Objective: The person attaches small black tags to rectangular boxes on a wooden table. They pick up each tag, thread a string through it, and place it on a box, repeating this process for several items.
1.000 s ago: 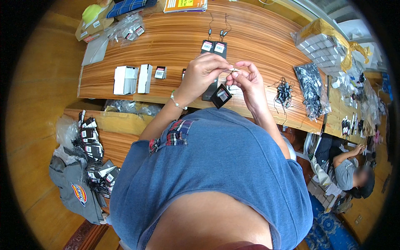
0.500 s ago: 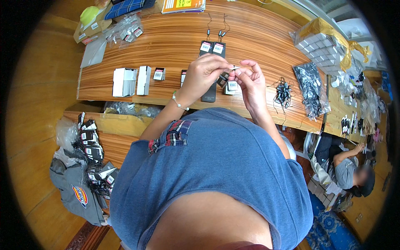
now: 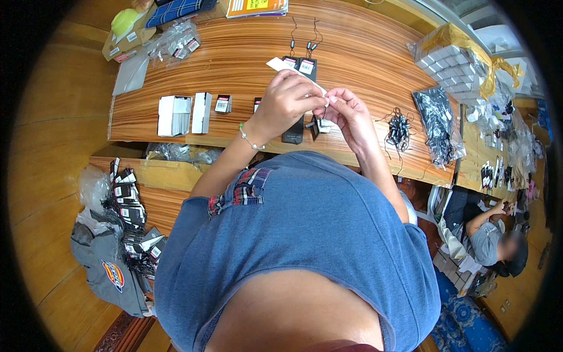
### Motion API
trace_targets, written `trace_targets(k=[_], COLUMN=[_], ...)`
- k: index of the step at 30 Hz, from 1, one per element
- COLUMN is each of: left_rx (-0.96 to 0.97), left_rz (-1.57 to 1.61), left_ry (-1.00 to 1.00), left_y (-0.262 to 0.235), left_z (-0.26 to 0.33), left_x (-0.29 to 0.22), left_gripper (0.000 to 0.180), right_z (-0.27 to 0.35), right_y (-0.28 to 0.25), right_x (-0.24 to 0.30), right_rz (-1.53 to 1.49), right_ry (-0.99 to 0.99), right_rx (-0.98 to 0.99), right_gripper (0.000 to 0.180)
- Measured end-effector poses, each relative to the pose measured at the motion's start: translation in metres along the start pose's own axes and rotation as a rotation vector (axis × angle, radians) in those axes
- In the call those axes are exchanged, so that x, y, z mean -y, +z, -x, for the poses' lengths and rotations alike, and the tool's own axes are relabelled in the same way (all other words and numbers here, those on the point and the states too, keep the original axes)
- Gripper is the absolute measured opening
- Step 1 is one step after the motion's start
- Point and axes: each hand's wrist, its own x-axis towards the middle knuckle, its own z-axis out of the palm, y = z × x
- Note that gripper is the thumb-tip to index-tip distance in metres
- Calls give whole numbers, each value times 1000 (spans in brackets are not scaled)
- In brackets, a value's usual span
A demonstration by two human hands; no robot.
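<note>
Close in front of me over the table, my two hands nearly touch at the fingertips. My left hand (image 3: pixel 288 101) is closed on a white paper tag (image 3: pixel 278 63), whose narrow end sticks out above the fingers. A dark cord (image 3: pixel 325 110) runs down from the fingertips of my right hand (image 3: pixel 349 111), which pinch it. Below hangs a small dark tag (image 3: pixel 315 130), partly hidden. Beneath my hands lie long black hang tags (image 3: pixel 293 135), and white barcode labels show on the upper ones (image 3: pixel 307 66). Cords with black toggles (image 3: pixel 309 46) extend above them.
White tag stacks (image 3: pixel 174 116) and a small folded tag (image 3: pixel 223 104) stand to the left. Right of my hands lie a heap of black cords (image 3: pixel 398 130) and a clear bag of them (image 3: pixel 437 123). Farther right, a person (image 3: pixel 485 237) works at another table.
The white tag now stands out above my left fingers. The small dark tag beneath my hands has turned, hanging more edge-on. At far right, the other person's hand has moved slightly.
</note>
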Motion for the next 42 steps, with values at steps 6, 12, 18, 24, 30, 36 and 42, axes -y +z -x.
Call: trace_targets(k=[6, 12, 18, 24, 30, 36, 42], left_rx=[19, 13, -96, -62, -50, -68, -232], left_rz=[47, 345, 818, 844, 464, 373, 358], left_ry=[36, -279, -624, -529, -378, -361, -344], left_y=[-3, 0, 5, 9, 8, 10, 2], left_z=[-5, 5, 9, 8, -2, 0, -7], left_x=[2, 7, 4, 1, -15, -17, -11], left_gripper=[12, 7, 2, 5, 30, 20, 12], right_z=[-1, -6, -8, -7, -3, 1, 6], right_y=[1, -14, -10, -3, 5, 7, 6], right_x=[3, 31, 33, 31, 31, 33, 41], right_rz=[-56, -275, -600, -819, -864, -945, -331], right_ry=[-108, -313, -284, -186, -158, -138, -297], right_rx=[-173, 51, 240, 319, 332, 323, 180], right_gripper=[8, 6, 7, 10, 12, 13, 12])
